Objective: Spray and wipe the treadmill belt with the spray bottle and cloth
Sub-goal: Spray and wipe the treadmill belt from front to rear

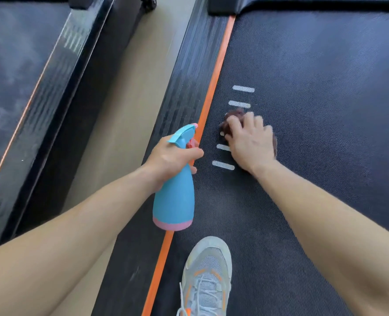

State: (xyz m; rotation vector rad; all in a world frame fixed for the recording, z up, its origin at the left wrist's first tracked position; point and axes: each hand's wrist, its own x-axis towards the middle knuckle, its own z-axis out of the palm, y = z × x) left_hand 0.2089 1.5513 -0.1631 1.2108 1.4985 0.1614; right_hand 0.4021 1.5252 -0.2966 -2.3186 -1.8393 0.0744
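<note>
The black textured treadmill belt (314,87) fills the right half of the head view, with short white stripes near its left edge. My right hand (250,142) presses a dark brown cloth (233,116) flat on the belt over those stripes; most of the cloth is hidden under the hand. My left hand (170,158) grips the neck of a blue spray bottle (175,197) with a pink base, held upright above the orange stripe, nozzle pointing toward the belt.
An orange stripe (214,71) and a ribbed black side rail (189,76) border the belt on the left. My grey sneaker (207,277) stands on the belt near me. A beige floor strip (125,99) separates this machine from another treadmill (24,65) at left.
</note>
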